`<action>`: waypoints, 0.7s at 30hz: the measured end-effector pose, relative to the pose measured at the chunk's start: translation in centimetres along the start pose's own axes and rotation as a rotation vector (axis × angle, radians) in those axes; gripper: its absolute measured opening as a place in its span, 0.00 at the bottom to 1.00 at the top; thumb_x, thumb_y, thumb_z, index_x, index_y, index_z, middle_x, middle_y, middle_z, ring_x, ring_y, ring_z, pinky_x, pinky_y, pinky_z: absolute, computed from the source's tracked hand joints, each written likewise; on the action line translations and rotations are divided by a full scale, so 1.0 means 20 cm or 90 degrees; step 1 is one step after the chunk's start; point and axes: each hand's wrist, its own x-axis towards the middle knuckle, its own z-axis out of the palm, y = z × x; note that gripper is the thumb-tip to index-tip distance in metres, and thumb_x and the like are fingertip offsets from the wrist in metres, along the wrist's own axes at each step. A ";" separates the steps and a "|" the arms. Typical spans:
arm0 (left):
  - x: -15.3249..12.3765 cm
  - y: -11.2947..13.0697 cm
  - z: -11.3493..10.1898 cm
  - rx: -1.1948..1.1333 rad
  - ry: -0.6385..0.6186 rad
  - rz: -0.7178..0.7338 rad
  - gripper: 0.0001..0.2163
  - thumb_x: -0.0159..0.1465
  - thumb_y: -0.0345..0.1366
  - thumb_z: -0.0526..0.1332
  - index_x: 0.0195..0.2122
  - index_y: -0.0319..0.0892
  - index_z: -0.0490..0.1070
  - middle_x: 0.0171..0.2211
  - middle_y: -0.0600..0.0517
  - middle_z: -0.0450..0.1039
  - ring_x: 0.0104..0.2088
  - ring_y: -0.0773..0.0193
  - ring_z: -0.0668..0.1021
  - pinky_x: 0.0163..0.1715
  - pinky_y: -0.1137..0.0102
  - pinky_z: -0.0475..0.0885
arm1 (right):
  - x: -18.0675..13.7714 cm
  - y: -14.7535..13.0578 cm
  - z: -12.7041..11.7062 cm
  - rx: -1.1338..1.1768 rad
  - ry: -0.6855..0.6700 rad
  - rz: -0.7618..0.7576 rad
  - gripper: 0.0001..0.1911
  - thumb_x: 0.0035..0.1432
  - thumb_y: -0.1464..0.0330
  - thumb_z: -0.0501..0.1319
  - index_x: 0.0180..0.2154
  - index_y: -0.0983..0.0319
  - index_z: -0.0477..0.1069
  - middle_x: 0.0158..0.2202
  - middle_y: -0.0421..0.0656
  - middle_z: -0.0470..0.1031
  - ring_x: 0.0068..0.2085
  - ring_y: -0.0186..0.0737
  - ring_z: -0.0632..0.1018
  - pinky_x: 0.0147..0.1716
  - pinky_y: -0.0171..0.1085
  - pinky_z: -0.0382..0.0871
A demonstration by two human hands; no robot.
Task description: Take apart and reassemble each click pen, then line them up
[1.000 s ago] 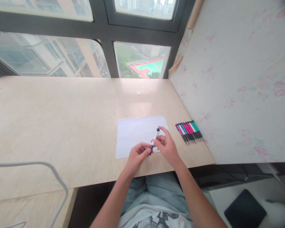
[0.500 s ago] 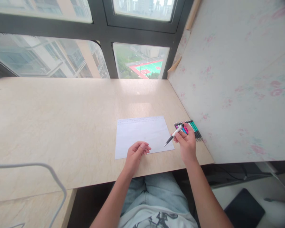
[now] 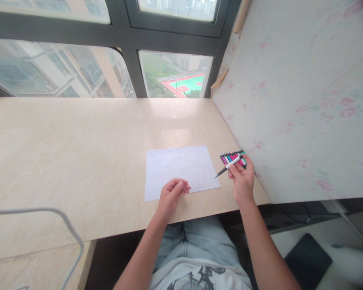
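Observation:
My right hand (image 3: 243,181) pinches a white and black pen (image 3: 229,166), its tip pointing left toward the sheet. The hand hovers over a row of several coloured pens (image 3: 230,156) lying by the wall and covers part of them. My left hand (image 3: 172,192) rests with loosely curled fingers on the lower edge of a white sheet of paper (image 3: 178,167) that has faint writing along its top. Nothing shows inside the left hand.
The pale marble-look desk (image 3: 78,153) runs left to a window (image 3: 78,72). A floral-papered wall panel (image 3: 290,100) bounds the right side. A white wire loop (image 3: 63,217) lies at the lower left. A dark pad (image 3: 308,262) sits on the floor to the right.
Both hands held the pen over the sheet a second ago. My left hand let go and stayed on the paper, while my right hand carried the pen rightward to the row of pens.

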 end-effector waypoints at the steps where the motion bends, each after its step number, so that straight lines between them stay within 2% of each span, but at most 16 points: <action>1: 0.00 0.00 0.00 0.000 0.000 -0.001 0.11 0.59 0.42 0.65 0.34 0.39 0.77 0.29 0.47 0.78 0.30 0.63 0.75 0.33 0.68 0.68 | 0.00 0.00 0.00 -0.003 -0.008 0.006 0.35 0.52 0.64 0.68 0.58 0.57 0.57 0.30 0.40 0.77 0.22 0.30 0.65 0.24 0.33 0.60; 5: 0.00 0.00 0.00 0.000 0.001 -0.006 0.11 0.59 0.43 0.66 0.34 0.39 0.77 0.29 0.47 0.78 0.30 0.63 0.74 0.33 0.68 0.68 | 0.00 0.01 0.00 -0.037 -0.013 0.005 0.36 0.54 0.62 0.67 0.60 0.57 0.55 0.31 0.41 0.77 0.24 0.32 0.67 0.25 0.34 0.61; 12: 0.00 -0.01 0.00 -0.006 -0.009 -0.003 0.10 0.60 0.41 0.65 0.35 0.39 0.76 0.30 0.47 0.78 0.30 0.64 0.74 0.33 0.69 0.68 | -0.01 0.01 0.00 -0.059 -0.009 -0.034 0.33 0.53 0.65 0.67 0.58 0.58 0.58 0.30 0.41 0.77 0.25 0.32 0.68 0.25 0.33 0.61; 21: 0.00 -0.02 -0.01 -0.001 -0.008 -0.005 0.10 0.60 0.42 0.65 0.35 0.39 0.76 0.30 0.47 0.78 0.30 0.64 0.74 0.34 0.69 0.68 | -0.01 0.02 0.00 -0.091 -0.007 -0.037 0.38 0.54 0.63 0.66 0.62 0.58 0.53 0.31 0.41 0.77 0.24 0.33 0.69 0.26 0.35 0.64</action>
